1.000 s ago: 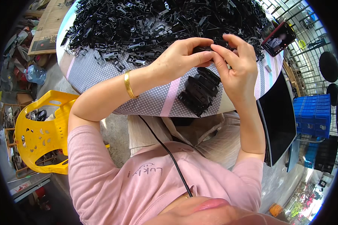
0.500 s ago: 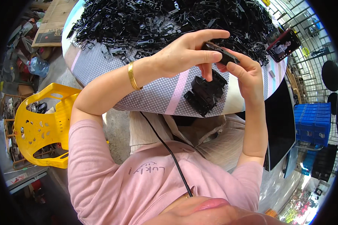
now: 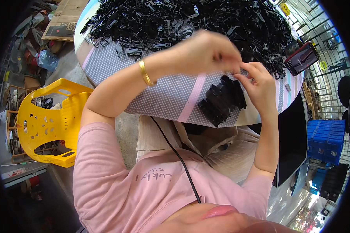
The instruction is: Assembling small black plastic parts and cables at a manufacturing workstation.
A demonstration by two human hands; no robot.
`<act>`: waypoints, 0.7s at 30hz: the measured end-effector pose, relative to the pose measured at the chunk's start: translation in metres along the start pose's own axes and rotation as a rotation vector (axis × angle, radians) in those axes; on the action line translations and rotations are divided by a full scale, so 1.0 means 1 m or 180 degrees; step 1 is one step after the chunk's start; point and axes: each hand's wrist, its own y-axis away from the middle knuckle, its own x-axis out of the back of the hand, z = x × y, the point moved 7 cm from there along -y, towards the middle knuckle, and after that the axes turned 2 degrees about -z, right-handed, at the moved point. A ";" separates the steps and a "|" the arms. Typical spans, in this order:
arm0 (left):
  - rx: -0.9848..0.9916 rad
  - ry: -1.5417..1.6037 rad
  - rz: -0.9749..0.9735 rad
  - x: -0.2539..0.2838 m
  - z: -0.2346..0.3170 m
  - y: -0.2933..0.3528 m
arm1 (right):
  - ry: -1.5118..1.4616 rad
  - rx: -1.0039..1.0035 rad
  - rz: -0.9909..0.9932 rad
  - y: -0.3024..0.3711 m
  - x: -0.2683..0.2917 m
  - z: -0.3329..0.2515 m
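My left hand (image 3: 212,52), with a gold bangle on its wrist, reaches across above the table and is smeared by motion; its fingers curl down and meet the fingertips of my right hand. My right hand (image 3: 258,81) has thumb and forefinger pinched together; whatever lies between them is too small or hidden. Just below the hands, a bunch of black plastic clip-like parts (image 3: 217,101) stands side by side near the table's front edge. Behind my hands a big heap of loose black clip-like pieces (image 3: 159,23) covers the far part of the table.
A dotted, striped cloth (image 3: 159,95) covers the rounded table. At its right edge lean a phone (image 3: 301,58) and a small grey block (image 3: 287,87). A yellow plastic chair (image 3: 46,120) stands left, blue crates (image 3: 326,141) right. A black cable (image 3: 175,153) hangs over my lap.
The long black part held between both hands has left them, and the bunch on the cloth looks fuller on its right side. My left hand has curled and turned downward.
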 end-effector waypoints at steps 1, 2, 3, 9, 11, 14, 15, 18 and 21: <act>0.0184 -0.0353 0.0488 0.024 -0.010 -0.002 | 0.0204 0.0296 0.0068 0.001 -0.002 -0.005; 0.0365 -0.0707 0.0974 0.050 -0.021 -0.003 | 0.0193 0.0299 0.0075 0.002 -0.003 -0.005; 0.0319 -0.0992 0.1299 0.073 -0.028 -0.003 | 0.0209 0.0232 -0.0008 0.001 -0.007 -0.006; 0.0594 -0.2286 0.1363 0.139 -0.109 -0.025 | 0.0283 0.0256 0.0014 0.000 -0.015 -0.007; 0.0636 -0.2406 0.1257 0.142 -0.124 -0.045 | 0.0365 0.0371 0.0034 0.002 -0.011 -0.008; 0.0827 -0.2944 0.1001 0.157 -0.168 -0.057 | 0.0334 0.0403 -0.0010 0.002 -0.011 -0.015; 0.0883 -0.3118 0.0631 0.155 -0.195 -0.062 | 0.0426 0.0413 -0.0007 0.003 -0.012 -0.017; 0.1118 -0.3171 0.0063 0.149 -0.193 -0.066 | 0.0574 0.0365 0.0049 0.006 -0.012 -0.014; 0.0892 -0.2134 -0.0235 0.140 -0.172 -0.052 | 0.0463 0.0189 0.0068 0.008 -0.012 -0.008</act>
